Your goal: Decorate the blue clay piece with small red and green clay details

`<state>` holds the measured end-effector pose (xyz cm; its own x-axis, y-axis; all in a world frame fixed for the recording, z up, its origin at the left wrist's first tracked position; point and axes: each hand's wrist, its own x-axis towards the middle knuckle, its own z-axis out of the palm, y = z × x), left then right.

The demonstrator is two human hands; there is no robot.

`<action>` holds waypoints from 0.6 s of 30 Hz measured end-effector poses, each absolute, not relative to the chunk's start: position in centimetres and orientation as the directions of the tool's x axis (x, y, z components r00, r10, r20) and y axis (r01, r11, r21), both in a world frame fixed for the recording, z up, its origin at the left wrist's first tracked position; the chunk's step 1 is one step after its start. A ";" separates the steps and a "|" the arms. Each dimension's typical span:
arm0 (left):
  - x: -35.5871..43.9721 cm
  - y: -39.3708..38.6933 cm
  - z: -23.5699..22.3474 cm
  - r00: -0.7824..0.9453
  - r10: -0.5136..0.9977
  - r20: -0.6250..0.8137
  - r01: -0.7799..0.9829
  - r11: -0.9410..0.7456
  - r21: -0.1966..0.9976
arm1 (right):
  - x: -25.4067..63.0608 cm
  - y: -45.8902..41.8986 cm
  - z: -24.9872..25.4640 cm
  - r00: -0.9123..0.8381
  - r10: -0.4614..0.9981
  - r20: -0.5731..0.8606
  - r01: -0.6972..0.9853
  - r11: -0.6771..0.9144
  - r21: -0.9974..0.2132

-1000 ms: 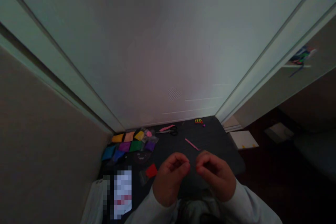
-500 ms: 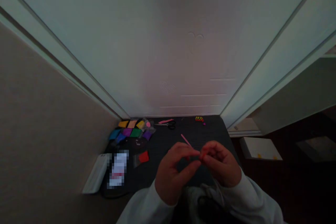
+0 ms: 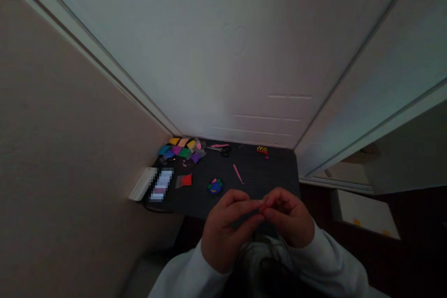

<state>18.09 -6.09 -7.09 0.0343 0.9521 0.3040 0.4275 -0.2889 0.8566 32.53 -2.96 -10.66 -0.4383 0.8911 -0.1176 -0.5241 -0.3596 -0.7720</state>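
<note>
Over the near part of the dark table (image 3: 279, 174), the person's two hands are meeting in front of me. The left hand (image 3: 226, 228) is pinching a small red piece (image 3: 264, 208) between thumb and forefinger, and the right hand (image 3: 288, 216) is gripping it from the other side, its remaining fingers curling in. Both sets of fingertips are closing on it presumably because it is so tiny; its shape I'm not making out.

Just beyond the left hand, a round blue disc (image 3: 215, 186) dotted with colored bits is lying flat, probably for easy reach. The pink tweezers (image 3: 239, 173) are resting mid-table, perhaps handy for either hand. The opened-looking red packet (image 3: 186, 179) is sitting apart from the others, likely because its color is the one being handled. The scissors (image 3: 220, 150) are lying at the back, seemingly out of the way.

Counting, I'm finding one red piece, one disc, one pair of tweezers in the middle, one pair of scissors with one slim pink tool (image 3: 220, 145) beside it, one red-and-yellow dotted item (image 3: 261, 149), one red packet, and about nine colored packets (image 3: 185, 152) crowding the far left corner.
</note>
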 end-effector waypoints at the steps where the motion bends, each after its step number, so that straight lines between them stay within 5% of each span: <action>1: 18.7 -6.3 -7.1 0.034 0.952 0.305 0.443 -0.288 0.849 | 33.1 -3.1 -10.8 -0.452 0.884 -0.122 -0.515 -0.370 -0.773; 18: 20.1 -7.1 -6.2 0.001 0.912 0.410 0.591 -0.331 0.736 | 35.2 -5.3 -9.5 -0.407 0.912 0.054 -0.390 -0.120 -0.913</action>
<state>20.12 -7.07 -6.19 0.0009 0.9122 0.4097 0.5912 -0.3309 0.7355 35.24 -5.30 -9.48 -0.4069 0.9119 0.0540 -0.3902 -0.1201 -0.9129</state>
